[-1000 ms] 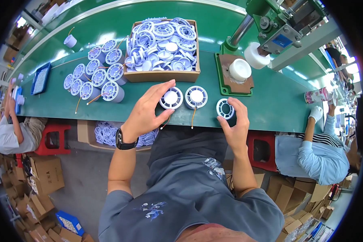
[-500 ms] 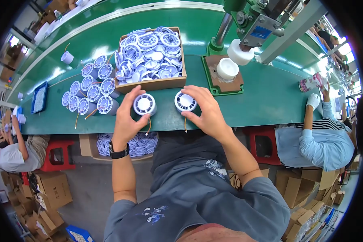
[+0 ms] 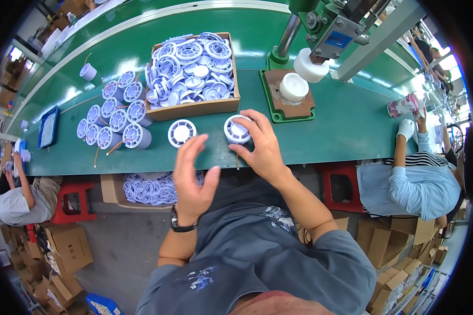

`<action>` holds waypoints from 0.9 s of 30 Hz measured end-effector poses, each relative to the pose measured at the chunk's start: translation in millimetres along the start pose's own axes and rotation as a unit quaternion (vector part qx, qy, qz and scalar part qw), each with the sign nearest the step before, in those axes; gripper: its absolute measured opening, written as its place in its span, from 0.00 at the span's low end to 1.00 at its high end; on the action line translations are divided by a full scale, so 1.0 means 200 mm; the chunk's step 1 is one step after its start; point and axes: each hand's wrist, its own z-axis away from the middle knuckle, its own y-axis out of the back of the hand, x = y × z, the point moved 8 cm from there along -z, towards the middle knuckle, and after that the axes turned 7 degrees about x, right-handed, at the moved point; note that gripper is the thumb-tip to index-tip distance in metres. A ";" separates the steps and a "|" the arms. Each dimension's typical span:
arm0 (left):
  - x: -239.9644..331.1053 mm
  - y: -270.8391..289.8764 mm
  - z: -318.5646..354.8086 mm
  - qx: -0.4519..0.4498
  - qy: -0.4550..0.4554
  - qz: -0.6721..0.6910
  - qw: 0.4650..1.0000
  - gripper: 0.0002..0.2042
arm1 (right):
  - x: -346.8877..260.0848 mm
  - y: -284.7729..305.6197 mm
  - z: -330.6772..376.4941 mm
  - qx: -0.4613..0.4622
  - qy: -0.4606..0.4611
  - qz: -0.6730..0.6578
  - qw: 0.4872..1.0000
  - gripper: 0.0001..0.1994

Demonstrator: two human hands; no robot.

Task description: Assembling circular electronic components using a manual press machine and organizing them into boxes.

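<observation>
My right hand [image 3: 260, 142] grips a small white plastic cylinder [image 3: 236, 129] with a slotted round top, thumb on the near side and fingers over the far side. Part of a thin wire hangs below it at the table edge. A second white cylinder [image 3: 182, 133] with a similar slotted top stands on the green table. Just in front of that one, my left hand [image 3: 193, 176] is in the air with thumb and fingers apart, holding nothing. Behind both cylinders sits a cardboard box [image 3: 194, 111] heaped with white plastic rings and caps [image 3: 194, 71].
Several wired cylinders [image 3: 118, 119] stand grouped at left, near a blue tray [image 3: 48, 127]. A green press [image 3: 289, 94] with a white round holder is at back right. A gloved co-worker [image 3: 412, 178] sits at right, another person [image 3: 16, 189] at left. Below the table is a box of rings [image 3: 150, 189].
My left hand has let go of the left cylinder and drawn back toward me and to the right. My right hand stays on its cylinder, which is now slightly tilted.
</observation>
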 end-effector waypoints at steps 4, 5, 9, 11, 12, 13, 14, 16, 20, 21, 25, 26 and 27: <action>-0.09 -0.16 -0.05 0.054 0.074 0.028 0.995 0.28 | -0.02 0.08 0.02 0.061 -0.049 -0.077 0.994 0.32; -0.12 -0.18 -0.06 0.039 0.076 0.032 0.996 0.29 | -0.02 0.09 0.03 0.062 -0.047 -0.076 0.994 0.32; -0.20 -0.25 -0.10 -0.016 0.068 0.031 0.997 0.29 | 0.02 0.08 0.07 0.016 -0.060 -0.109 0.992 0.32; -0.22 -0.27 -0.10 -0.048 0.052 0.013 0.997 0.27 | 0.02 0.07 0.03 0.000 -0.046 -0.107 0.993 0.30; -0.23 -0.28 -0.10 -0.051 0.051 0.011 0.997 0.27 | 0.02 0.06 0.01 -0.008 -0.039 -0.106 0.994 0.29; -0.24 -0.28 -0.09 -0.048 0.056 0.011 0.997 0.26 | 0.03 0.06 0.01 -0.005 -0.039 -0.108 0.993 0.29; -0.25 -0.28 -0.08 -0.045 0.062 0.011 0.997 0.25 | 0.04 0.05 0.01 -0.016 -0.047 -0.123 0.991 0.28; -0.25 -0.28 -0.07 -0.041 0.067 0.009 0.997 0.25 | 0.07 0.02 0.02 -0.039 -0.061 -0.152 0.986 0.26; -0.29 -0.26 -0.05 0.016 0.135 0.133 0.982 0.21 | 0.06 0.04 0.01 -0.021 -0.042 -0.153 0.987 0.24; -0.29 -0.25 -0.05 0.028 0.138 0.132 0.981 0.20 | 0.06 0.04 0.00 -0.022 -0.042 -0.153 0.987 0.24; -0.29 -0.24 -0.05 0.068 0.151 0.133 0.977 0.16 | 0.10 0.03 -0.01 -0.009 -0.059 -0.161 0.985 0.22; -0.29 -0.24 -0.05 0.084 0.156 0.134 0.975 0.15 | 0.10 0.03 -0.02 -0.003 -0.060 -0.160 0.985 0.21; -0.29 -0.23 -0.05 0.101 0.161 0.135 0.972 0.14 | 0.10 0.03 -0.02 0.002 -0.061 -0.158 0.985 0.20</action>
